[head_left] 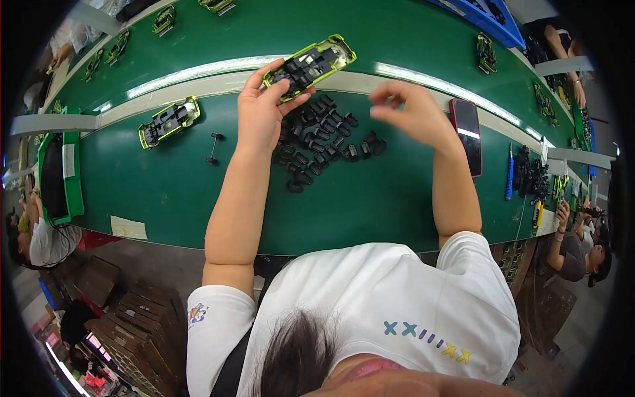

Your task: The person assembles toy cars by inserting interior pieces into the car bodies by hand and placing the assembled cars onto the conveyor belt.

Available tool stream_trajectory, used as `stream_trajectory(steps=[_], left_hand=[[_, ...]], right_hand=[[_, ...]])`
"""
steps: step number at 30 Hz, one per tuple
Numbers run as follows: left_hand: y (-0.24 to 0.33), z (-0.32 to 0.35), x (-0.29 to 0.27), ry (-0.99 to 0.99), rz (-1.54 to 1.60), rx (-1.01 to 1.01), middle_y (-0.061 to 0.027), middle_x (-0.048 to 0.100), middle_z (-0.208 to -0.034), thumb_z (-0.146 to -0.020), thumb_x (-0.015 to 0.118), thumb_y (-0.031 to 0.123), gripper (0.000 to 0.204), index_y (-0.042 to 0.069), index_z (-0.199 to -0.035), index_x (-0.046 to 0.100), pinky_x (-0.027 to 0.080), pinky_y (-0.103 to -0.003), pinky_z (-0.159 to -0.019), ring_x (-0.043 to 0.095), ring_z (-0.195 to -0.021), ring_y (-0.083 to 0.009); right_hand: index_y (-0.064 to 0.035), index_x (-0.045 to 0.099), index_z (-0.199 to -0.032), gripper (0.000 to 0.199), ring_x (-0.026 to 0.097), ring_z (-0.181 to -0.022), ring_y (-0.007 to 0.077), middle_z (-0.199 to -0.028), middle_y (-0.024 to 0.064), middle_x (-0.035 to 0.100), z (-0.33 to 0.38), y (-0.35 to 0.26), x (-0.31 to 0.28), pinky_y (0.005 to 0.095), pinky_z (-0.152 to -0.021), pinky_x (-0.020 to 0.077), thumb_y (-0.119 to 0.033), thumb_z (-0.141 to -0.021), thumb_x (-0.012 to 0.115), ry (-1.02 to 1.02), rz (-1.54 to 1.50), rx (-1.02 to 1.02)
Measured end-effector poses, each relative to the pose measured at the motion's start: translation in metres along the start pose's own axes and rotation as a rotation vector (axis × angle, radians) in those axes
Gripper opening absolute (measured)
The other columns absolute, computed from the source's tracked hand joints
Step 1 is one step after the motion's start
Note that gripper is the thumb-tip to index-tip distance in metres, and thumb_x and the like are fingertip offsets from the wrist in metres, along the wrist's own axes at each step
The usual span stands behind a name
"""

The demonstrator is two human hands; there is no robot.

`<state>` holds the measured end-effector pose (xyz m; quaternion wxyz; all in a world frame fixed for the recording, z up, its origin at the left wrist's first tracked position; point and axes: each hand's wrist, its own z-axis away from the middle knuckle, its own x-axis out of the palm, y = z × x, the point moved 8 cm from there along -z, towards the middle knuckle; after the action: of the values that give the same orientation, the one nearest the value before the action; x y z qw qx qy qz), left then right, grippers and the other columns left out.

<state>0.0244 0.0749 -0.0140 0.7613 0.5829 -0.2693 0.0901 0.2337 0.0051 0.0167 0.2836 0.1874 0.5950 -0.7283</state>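
Note:
My left hand [263, 109] is closed around a lime-green and black toy car body [309, 67], raised over the light strip along the middle of the bench. The car's underside or inner side, with black and pale fittings, faces up. My right hand [417, 114] hovers to the right, apart from the car. Its fingers are curved, with a gap between thumb and fingertips, and nothing shows in them. Below and between the hands lies a pile of small black plastic parts [322, 147]. Another lime-green car body [169, 123] lies to the left, near a small wheel axle [213, 148].
A phone [467, 135] lies beside my right forearm. Farther right are a blue pen-like tool [509, 173] and a heap of black parts [527, 173]. A green bin [74, 182] stands at the left edge, a blue bin [486, 23] at the back. More car bodies [485, 53] sit beyond the strip.

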Motion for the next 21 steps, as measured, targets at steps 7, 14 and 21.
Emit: stream_trajectory(steps=[7,14,21], left_hand=[[0.000,0.002,0.001,0.026,0.016,0.006,-0.0240,0.060,-0.102,-0.087,0.046,-0.003,0.035,-0.004,-0.121,0.045,0.059,-0.032,-0.068,0.066,-0.082,-0.0341],[0.000,0.004,0.004,0.000,0.029,0.000,-0.0239,0.061,-0.101,-0.086,0.047,-0.004,0.036,-0.004,-0.122,0.045,0.059,-0.032,-0.067,0.067,-0.082,-0.0332],[-0.006,0.009,0.016,-0.085,-0.032,-0.028,-0.0219,0.060,-0.108,-0.087,0.048,-0.002,0.038,-0.002,-0.125,0.044,0.058,-0.031,-0.068,0.066,-0.087,-0.0348]], right_hand=[[-0.0062,0.061,-0.108,0.035,0.057,-0.093,0.0291,-0.107,0.0115,0.056,0.045,-0.017,0.022,0.0362,-0.080,0.0475,-0.008,-0.074,0.070,0.113,0.322,-0.158],[-0.0060,0.060,-0.106,0.034,0.057,-0.089,0.0268,-0.101,0.0094,0.058,0.052,-0.007,0.027,0.0348,-0.076,0.0471,-0.006,-0.073,0.071,0.138,0.302,-0.160],[-0.0001,0.062,-0.104,0.031,0.057,-0.076,0.0062,-0.083,0.0015,0.061,0.025,-0.009,-0.022,0.0194,-0.066,0.0448,-0.004,-0.075,0.072,0.315,-0.336,-0.131]])
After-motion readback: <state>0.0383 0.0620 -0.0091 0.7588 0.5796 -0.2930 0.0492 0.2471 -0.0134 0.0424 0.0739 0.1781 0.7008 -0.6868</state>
